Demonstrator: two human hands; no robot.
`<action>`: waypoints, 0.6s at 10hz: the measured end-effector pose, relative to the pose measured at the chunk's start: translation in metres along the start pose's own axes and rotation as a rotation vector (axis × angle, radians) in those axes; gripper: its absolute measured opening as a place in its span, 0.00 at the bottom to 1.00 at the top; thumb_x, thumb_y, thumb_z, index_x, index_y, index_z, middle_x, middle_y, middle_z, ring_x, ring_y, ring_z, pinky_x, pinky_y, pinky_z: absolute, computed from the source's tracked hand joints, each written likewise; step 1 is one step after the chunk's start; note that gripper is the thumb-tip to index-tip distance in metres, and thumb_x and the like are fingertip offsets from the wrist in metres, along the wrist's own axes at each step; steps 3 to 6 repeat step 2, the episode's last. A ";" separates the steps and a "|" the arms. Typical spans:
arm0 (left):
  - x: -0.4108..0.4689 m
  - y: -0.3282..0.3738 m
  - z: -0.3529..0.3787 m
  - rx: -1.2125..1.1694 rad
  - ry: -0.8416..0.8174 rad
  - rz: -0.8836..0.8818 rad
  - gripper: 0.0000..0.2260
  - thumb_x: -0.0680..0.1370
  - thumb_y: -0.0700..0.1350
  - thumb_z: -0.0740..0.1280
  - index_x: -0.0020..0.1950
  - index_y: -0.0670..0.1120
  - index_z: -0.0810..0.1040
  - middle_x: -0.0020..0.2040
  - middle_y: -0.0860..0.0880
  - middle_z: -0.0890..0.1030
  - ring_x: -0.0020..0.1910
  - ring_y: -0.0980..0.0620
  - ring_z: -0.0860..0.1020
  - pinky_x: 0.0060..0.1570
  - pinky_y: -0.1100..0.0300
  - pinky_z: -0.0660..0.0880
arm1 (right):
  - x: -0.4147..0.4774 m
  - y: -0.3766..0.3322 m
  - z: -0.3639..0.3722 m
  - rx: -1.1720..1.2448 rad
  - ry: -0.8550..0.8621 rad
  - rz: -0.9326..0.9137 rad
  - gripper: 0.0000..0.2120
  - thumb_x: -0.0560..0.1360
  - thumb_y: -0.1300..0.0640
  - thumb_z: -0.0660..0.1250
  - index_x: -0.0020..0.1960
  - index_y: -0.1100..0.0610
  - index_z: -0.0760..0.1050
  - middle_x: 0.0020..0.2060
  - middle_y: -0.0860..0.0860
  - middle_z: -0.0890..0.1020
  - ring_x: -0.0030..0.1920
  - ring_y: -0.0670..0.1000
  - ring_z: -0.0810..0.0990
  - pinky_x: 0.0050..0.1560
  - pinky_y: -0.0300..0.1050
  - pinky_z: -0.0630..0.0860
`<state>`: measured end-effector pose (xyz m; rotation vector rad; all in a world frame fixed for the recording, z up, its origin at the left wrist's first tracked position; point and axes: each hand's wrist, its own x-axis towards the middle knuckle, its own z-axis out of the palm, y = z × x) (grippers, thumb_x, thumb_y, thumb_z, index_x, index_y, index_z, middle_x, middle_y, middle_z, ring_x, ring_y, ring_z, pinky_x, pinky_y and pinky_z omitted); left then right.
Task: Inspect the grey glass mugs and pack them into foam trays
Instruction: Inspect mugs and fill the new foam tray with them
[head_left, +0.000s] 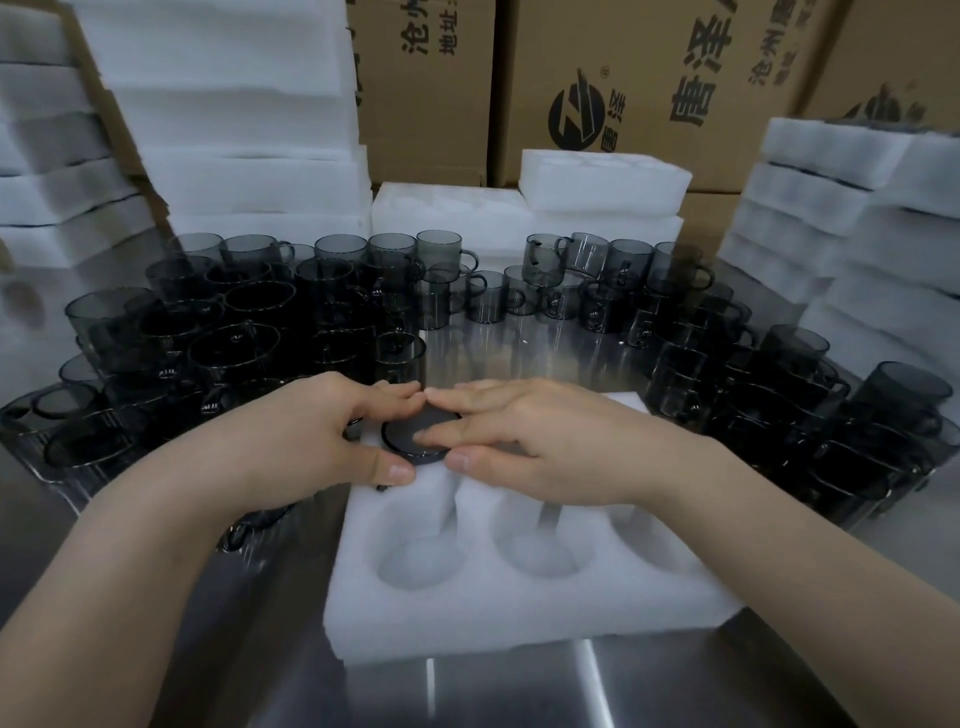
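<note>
Since the mug (402, 441) is thin grey glass, it will likely be light, rigid and slick, and apt to chip if knocked against its neighbours. It is best taken round the wall or base, not by the handle alone. It sits base-up in the far left pocket of the tray (519, 608), its base just proud of the foam. The left hand (301, 436) has its grip closed on the mug, thumb near and fingers far. The right hand (524, 447) lies flat, fingers straight across the base, pressing rather than clasping. The foam looks soft, so a steady push should seat it. The bench (467, 691) is polished steel, hard and slippery. Loose mugs (249, 322) crowd it left, right and behind. Foam stacks (234, 130) and cartons (649, 78) stand at the back.
</note>
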<state>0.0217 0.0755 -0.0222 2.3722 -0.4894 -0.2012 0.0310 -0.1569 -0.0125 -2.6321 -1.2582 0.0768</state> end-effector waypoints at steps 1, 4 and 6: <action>-0.003 0.003 0.002 -0.030 0.001 0.009 0.29 0.72 0.44 0.75 0.69 0.61 0.69 0.71 0.67 0.64 0.72 0.69 0.58 0.68 0.72 0.53 | 0.001 0.004 0.004 0.072 0.024 0.000 0.18 0.82 0.47 0.59 0.71 0.43 0.71 0.76 0.44 0.63 0.76 0.44 0.59 0.74 0.49 0.60; -0.017 0.010 0.010 -0.023 0.169 0.031 0.28 0.71 0.43 0.76 0.63 0.66 0.70 0.69 0.67 0.66 0.70 0.69 0.62 0.68 0.70 0.57 | -0.005 0.003 0.001 0.214 0.071 0.021 0.18 0.81 0.48 0.62 0.70 0.44 0.72 0.74 0.44 0.67 0.75 0.42 0.62 0.75 0.46 0.58; -0.017 0.010 0.010 -0.023 0.169 0.031 0.28 0.71 0.43 0.76 0.63 0.66 0.70 0.69 0.67 0.66 0.70 0.69 0.62 0.68 0.70 0.57 | -0.005 0.003 0.001 0.214 0.071 0.021 0.18 0.81 0.48 0.62 0.70 0.44 0.72 0.74 0.44 0.67 0.75 0.42 0.62 0.75 0.46 0.58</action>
